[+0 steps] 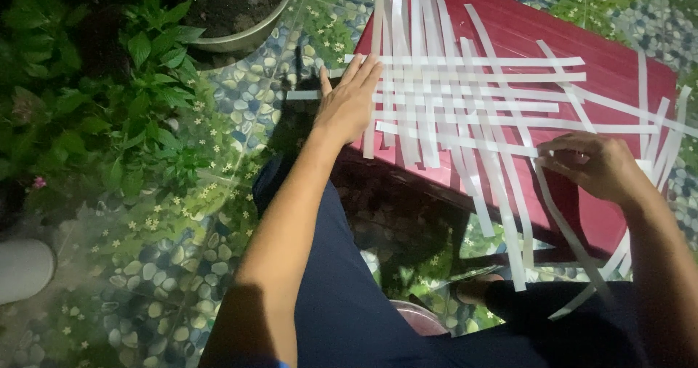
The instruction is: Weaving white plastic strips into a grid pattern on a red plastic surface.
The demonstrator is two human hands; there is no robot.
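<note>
Two hands weave white paper strips [465, 99] on a red table [625, 70]. Left hand [349, 106] lies flat and spread, pinning the weave; right hand [596, 166] pinches one strip. Firm pressure should keep rows aligned.

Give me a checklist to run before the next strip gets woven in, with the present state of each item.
1. Left hand flat on the woven white strips, pinning their left edge: ok.
2. Right hand pinching a strip at the right side: ok.
3. Weave lies on the red stool top: ok.
4. Strip ends overhang the near edge, unsupported: not ok.
5. Crossings even and tight: cannot tell.
</note>
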